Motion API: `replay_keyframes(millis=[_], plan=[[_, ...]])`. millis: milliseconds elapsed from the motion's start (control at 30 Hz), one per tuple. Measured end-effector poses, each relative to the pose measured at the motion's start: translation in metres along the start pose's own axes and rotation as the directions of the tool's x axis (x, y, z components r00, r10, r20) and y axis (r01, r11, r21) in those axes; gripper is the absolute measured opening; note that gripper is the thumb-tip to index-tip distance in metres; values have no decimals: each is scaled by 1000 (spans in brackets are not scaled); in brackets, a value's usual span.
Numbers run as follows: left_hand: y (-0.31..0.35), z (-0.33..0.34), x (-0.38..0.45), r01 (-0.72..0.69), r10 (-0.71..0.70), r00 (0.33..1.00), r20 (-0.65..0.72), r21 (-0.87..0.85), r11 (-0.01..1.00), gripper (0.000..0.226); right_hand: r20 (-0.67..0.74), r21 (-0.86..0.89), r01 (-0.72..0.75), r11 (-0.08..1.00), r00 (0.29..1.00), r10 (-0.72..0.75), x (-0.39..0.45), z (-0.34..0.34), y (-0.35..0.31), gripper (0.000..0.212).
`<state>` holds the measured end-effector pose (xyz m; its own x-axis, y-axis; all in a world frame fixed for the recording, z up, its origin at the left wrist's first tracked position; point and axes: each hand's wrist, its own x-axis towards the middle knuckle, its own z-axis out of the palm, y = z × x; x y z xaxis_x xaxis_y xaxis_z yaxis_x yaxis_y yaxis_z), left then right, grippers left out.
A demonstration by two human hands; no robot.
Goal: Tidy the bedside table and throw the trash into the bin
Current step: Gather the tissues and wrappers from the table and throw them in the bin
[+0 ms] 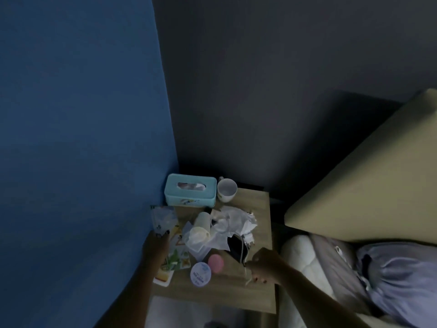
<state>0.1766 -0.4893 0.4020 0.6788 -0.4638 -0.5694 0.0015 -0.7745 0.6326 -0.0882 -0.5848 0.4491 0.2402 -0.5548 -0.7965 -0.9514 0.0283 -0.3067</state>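
The wooden bedside table (257, 204) is cluttered. My left hand (155, 247) pinches a clear plastic wrapper (164, 217) at the table's left edge. My right hand (264, 266) is closed on a white charger cable (246, 273) at the front right, beside a black phone (236, 248). Crumpled white tissues (236, 221) lie in the middle. A tipped pale cup (201, 227) rests on a clear plastic container (198, 247). A colourful snack packet (173, 259) lies partly under my left arm. No bin is in view.
A teal tissue box (190, 190) and a white mug (226, 189) stand at the back. A pink ball (215, 263) and a round white lid (200, 273) lie at the front. The bed with its tan headboard (366, 176) and pillows (399, 280) is right. Walls enclose the corner.
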Motion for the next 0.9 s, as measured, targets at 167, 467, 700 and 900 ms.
replay_keyframes(millis=[167,467,700,900], plan=[[-26,32,30,82,-79,996,52,-71,994,46,138,-66,-90,994,986,98,51,23,9,18],[-51,52,32,107,-81,989,126,-221,969,17,154,-80,-128,988,978,140,86,33,13,34],[-47,41,26,139,-125,986,113,-128,982,22,-37,-278,83,957,995,-97,88,14,2,20],[-42,25,20,7,-7,1000,5,18,1000,25,-61,-361,304,882,936,-348,92,3,-28,25]])
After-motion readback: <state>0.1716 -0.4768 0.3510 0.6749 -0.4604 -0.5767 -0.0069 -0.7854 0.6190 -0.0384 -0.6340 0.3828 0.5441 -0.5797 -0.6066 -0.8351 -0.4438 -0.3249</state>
